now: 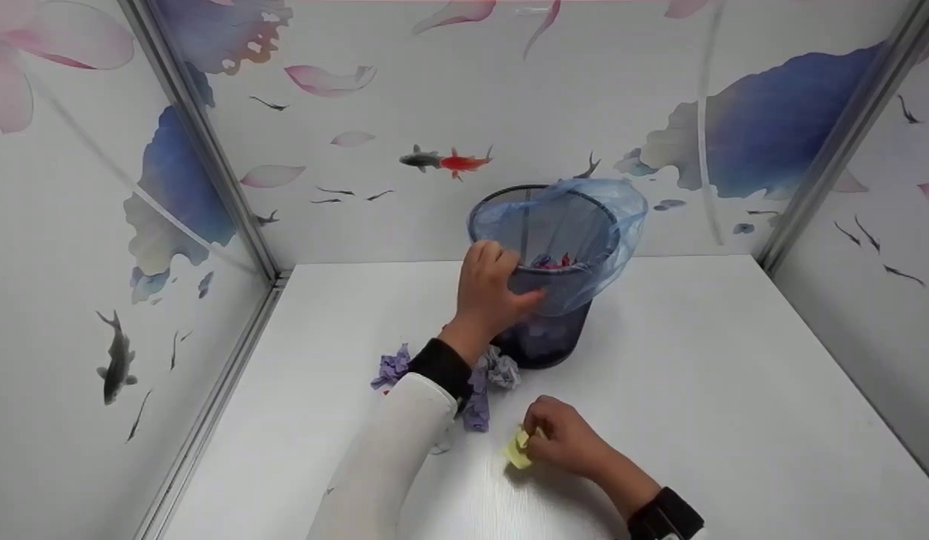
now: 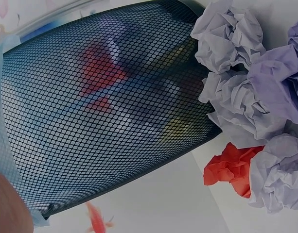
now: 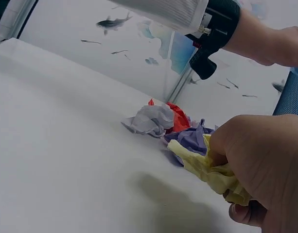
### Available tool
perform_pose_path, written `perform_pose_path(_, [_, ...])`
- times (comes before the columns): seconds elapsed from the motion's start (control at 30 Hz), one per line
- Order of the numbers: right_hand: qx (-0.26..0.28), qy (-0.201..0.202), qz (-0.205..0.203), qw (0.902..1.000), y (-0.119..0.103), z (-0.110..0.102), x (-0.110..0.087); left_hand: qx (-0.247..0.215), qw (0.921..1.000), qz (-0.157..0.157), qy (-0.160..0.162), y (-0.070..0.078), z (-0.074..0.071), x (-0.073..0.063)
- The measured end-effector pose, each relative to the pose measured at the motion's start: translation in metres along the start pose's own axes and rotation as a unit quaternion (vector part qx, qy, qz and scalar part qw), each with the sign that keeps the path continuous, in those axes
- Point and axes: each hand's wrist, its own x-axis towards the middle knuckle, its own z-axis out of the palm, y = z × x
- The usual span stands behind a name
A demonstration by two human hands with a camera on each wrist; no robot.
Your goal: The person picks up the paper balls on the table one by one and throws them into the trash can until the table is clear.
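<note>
My left hand (image 1: pixel 491 289) grips the near-left rim of a dark mesh wastebasket (image 1: pixel 543 341), over the blue plastic bag (image 1: pixel 622 217) that lines it. The basket tilts, and crumpled paper of red, white and yellow shows through its mesh (image 2: pixel 105 73) in the left wrist view. Closer to me, my right hand (image 1: pixel 566 439) pinches a crumpled yellow paper (image 1: pixel 518 450) just above the table. In the right wrist view this yellow paper (image 3: pixel 212 174) sits between thumb and fingers.
Crumpled papers lie on the white table (image 1: pixel 689 390) left of the basket: purple (image 1: pixel 476 405), grey-white (image 1: pixel 502 369) and red (image 2: pixel 231 170). My left forearm partly covers them in the head view. Printed panels (image 1: pixel 344 135) with metal frame posts (image 1: pixel 202 142) stand around the table.
</note>
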Motion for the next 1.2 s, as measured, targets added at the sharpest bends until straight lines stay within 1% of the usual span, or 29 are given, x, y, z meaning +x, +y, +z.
perform_pose_path(0.17, [-0.016,-0.006,-0.013,0.9998,-0.018,-0.028,0.003,-0.002,1.0000,-0.001,-0.002,0.000,0.000,0.001])
perform_pose_path(0.3, [-0.039,0.004,-0.024,0.9990,-0.034,-0.052,0.014,0.000,1.0000,-0.003,-0.002,-0.001,-0.002,0.001])
perform_pose_path(0.53, [-0.064,0.043,-0.065,0.9949,-0.069,-0.101,0.040,-0.004,1.0000,0.000,-0.002,0.000,-0.002,0.001])
perform_pose_path(0.63, [-0.084,0.064,-0.087,0.9906,-0.085,-0.123,0.052,-0.002,1.0000,0.006,0.005,-0.001,-0.001,0.001])
perform_pose_path(0.73, [-0.100,0.087,-0.096,0.9865,-0.099,-0.145,0.066,0.006,0.9997,0.015,0.017,-0.001,0.000,0.002])
perform_pose_path(0.87, [-0.111,0.122,-0.081,0.9828,-0.112,-0.169,0.085,0.014,0.9993,0.021,0.028,-0.002,0.003,0.003])
perform_pose_path(1.03, [-0.127,0.168,-0.065,0.9753,-0.119,-0.192,0.111,0.007,0.9994,0.018,0.028,-0.002,0.003,0.002])
perform_pose_path(1.1, [-0.136,0.179,-0.059,0.9727,-0.119,-0.199,0.120,0.005,0.9995,0.016,0.025,-0.002,0.003,0.002])
perform_pose_path(1.2, [-0.148,0.183,-0.041,0.9709,-0.118,-0.204,0.131,-0.001,0.9998,0.011,0.019,-0.001,0.003,0.001])
